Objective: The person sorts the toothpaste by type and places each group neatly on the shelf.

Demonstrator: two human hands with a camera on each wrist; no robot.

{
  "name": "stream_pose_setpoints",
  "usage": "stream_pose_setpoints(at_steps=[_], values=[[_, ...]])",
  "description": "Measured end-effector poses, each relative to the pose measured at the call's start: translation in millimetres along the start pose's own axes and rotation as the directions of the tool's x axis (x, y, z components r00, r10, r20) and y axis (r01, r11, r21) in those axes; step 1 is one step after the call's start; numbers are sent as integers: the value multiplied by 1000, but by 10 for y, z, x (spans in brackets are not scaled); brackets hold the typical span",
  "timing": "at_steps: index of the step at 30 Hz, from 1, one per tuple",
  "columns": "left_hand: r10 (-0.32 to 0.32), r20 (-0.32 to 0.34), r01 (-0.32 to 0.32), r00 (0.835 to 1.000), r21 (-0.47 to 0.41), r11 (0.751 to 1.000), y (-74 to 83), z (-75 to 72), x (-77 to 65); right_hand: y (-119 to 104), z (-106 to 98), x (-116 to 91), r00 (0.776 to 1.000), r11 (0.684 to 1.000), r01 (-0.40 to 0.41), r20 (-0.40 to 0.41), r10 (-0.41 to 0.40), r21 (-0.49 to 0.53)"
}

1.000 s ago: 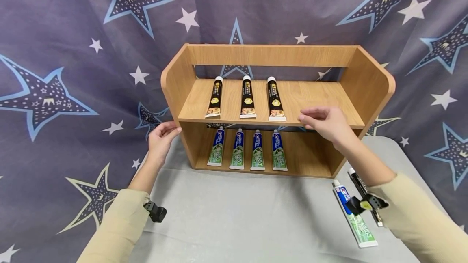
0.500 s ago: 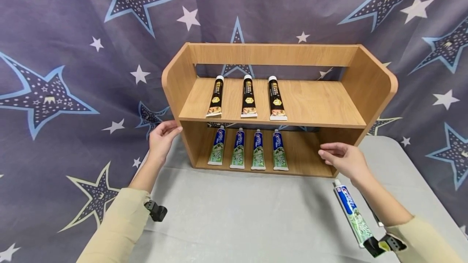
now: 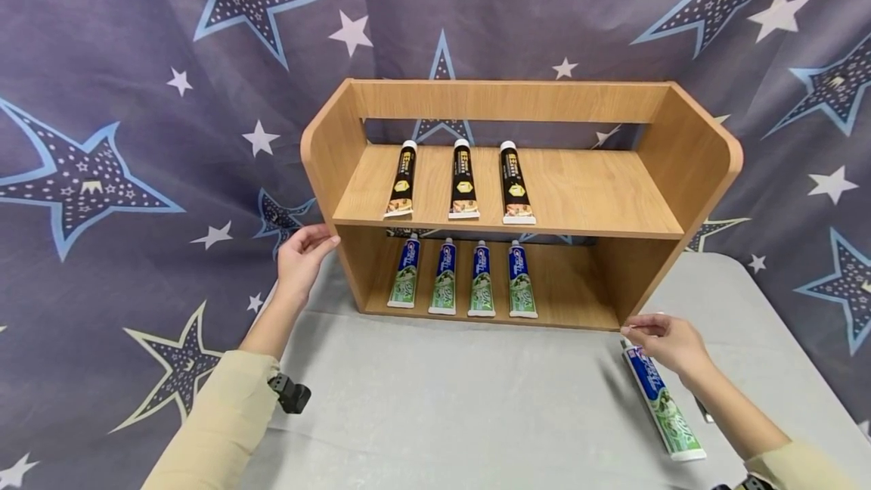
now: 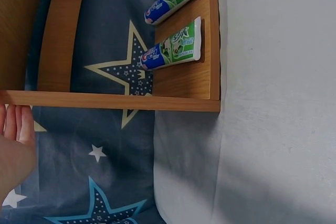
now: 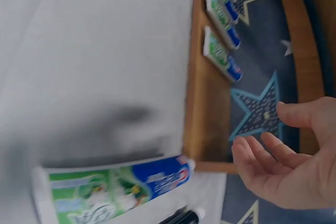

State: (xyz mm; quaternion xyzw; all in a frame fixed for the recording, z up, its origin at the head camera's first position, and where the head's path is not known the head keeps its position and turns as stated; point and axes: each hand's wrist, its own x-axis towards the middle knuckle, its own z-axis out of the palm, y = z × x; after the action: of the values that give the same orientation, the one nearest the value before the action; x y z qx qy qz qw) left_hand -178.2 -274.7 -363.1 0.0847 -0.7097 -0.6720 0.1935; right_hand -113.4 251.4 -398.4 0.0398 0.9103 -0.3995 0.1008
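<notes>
My left hand (image 3: 299, 262) touches the outer left side of a two-tier wooden shelf (image 3: 605, 228), its fingers fairly straight against the panel. Over the cap end of a blue, white and green toothpaste tube (image 3: 663, 407) on the table hovers my right hand (image 3: 670, 342), holding nothing; in the right wrist view its thumb and fingers (image 5: 249, 161) are apart. A black tube (image 5: 184, 217) lies beside that toothpaste, mostly hidden by the right arm in the head view. Three black toothpaste tubes (image 3: 463, 180) lie on the upper tier. Several blue-and-green tubes (image 3: 480, 278) line the lower tier.
The shelf stands on a table with a grey cloth (image 3: 463, 399). Behind it hangs a purple-blue curtain (image 3: 510, 13) printed with stars. Both tiers have bare wood at their right ends.
My right hand has moved down and right, from the upper tier's front edge to above the loose toothpaste tube. The left hand stays at the shelf's side.
</notes>
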Motion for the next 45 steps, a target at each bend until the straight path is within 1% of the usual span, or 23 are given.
stream_pose_setpoints(at_steps=[6,13,16,19,22,28,32,34,39,45], values=[[3,0,-3,1000,1,1000,-9,-5,-1,242,6,24,998,997,-66,17,67,-35],[1,5,-1,1000,-6,1000,-3,-6,1,471,3,57,989,984,-145,21,148,-104],[0,4,0,1000,-8,1000,1,-4,-2,552,-5,56,986,984,-161,32,164,-72],[5,3,-5,1000,-5,1000,5,-3,0,629,-12,61,988,988,-148,47,150,-33],[7,2,-7,1000,-1,1000,4,-2,3,706,-12,69,987,990,-141,80,142,-16],[-8,-1,8,1000,-1,1000,-6,-3,9,834,-3,64,974,987,-160,165,156,9],[-11,0,11,1000,5,1000,-4,5,11,880,1,50,973,987,-161,161,164,-32],[-8,1,8,1000,6,1000,2,12,10,890,-3,37,976,986,-157,147,164,-52],[3,1,-3,1000,6,1000,9,17,2,893,-5,-9,983,987,-131,115,141,-92],[1,-1,-1,1000,20,1000,3,6,-3,890,38,-56,981,981,-156,96,167,-113]])
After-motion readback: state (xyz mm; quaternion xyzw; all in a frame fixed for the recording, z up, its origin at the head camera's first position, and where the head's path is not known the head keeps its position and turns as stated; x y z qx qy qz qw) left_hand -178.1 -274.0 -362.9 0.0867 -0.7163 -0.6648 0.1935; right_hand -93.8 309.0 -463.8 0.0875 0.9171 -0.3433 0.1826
